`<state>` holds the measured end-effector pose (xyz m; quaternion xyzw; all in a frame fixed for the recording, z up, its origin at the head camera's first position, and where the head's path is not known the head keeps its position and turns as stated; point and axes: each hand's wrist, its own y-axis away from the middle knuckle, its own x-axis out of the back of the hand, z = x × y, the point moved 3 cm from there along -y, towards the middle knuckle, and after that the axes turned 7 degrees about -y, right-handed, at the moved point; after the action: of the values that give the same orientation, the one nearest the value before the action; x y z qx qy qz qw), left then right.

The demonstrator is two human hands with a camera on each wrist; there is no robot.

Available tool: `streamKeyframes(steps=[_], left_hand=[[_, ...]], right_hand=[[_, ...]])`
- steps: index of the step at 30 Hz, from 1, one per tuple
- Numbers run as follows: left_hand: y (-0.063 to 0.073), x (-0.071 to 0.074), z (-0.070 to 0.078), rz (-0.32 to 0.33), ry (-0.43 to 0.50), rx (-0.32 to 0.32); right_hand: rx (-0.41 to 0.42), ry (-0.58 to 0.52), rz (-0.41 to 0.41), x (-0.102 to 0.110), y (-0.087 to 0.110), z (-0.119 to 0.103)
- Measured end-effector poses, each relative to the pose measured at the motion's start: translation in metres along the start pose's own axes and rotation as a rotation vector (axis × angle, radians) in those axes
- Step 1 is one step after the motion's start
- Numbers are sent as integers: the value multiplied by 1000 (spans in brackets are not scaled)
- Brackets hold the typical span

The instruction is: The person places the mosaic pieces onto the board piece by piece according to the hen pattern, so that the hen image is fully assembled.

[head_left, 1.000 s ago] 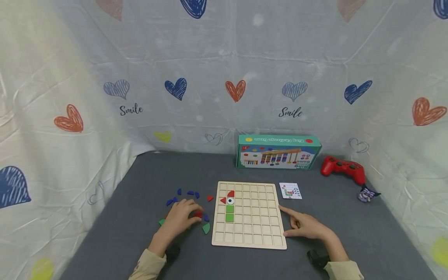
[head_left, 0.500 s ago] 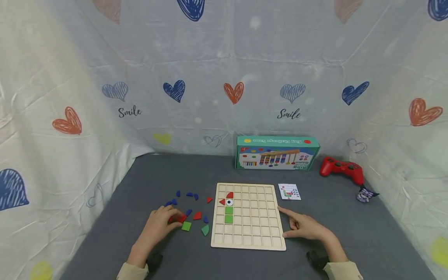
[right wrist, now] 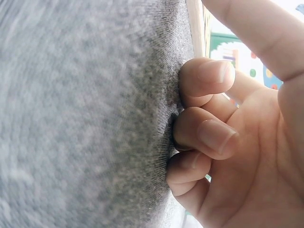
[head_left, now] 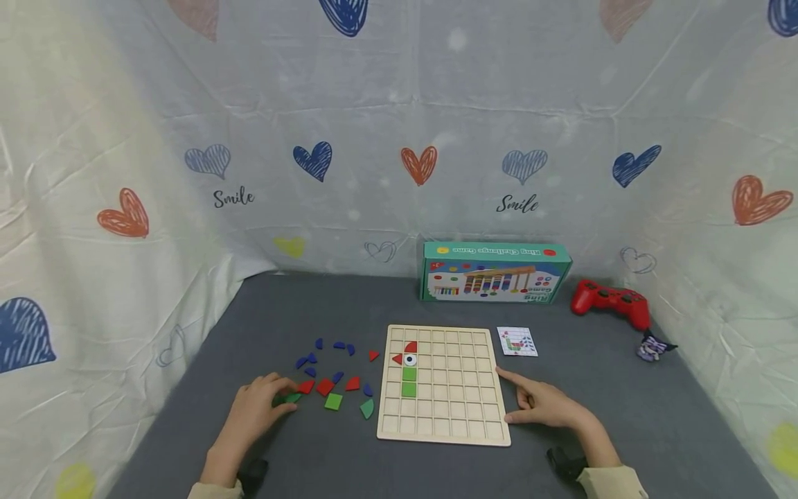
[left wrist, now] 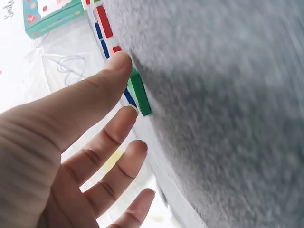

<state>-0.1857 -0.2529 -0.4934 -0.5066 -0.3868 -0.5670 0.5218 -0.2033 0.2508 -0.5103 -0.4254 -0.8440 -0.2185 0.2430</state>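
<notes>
My left hand (head_left: 252,409) is at the left end of a scatter of flat coloured pieces. Its thumb and fingers are spread around a green piece (left wrist: 140,95), with a visible gap between thumb and forefinger; the piece lies on the table. A red piece (head_left: 305,387) lies just beyond the fingertips. My right hand (head_left: 545,403) touches the right edge of the wooden grid board (head_left: 464,416) with forefinger and thumb stretched out, the other fingers folded in. On the board's left part sit red pieces (head_left: 411,346), a round eye tile (head_left: 409,360) and two green squares (head_left: 409,382).
Left of the board lie a loose green square (head_left: 333,402), a green leaf-shaped piece (head_left: 367,408), more red pieces (head_left: 325,387) and several blue pieces (head_left: 339,344). A pattern card (head_left: 517,341), a game box (head_left: 497,272), a red game controller (head_left: 611,303) and a small charm (head_left: 653,346) are beyond.
My left hand has shifted left over the pieces, from the red ones to the green piece at the end, uncovering red pieces and a green square. My right hand stays at the board's edge.
</notes>
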Motion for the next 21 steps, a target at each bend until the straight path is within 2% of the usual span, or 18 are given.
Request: streamKeyframes(steps=[13, 21], left_hand=[[1, 3, -3, -53, -5, 9], [2, 7, 0, -40, 20, -8]], right_hand=[[-1, 19, 2, 0, 0, 1], [5, 13, 1, 1, 0, 0]])
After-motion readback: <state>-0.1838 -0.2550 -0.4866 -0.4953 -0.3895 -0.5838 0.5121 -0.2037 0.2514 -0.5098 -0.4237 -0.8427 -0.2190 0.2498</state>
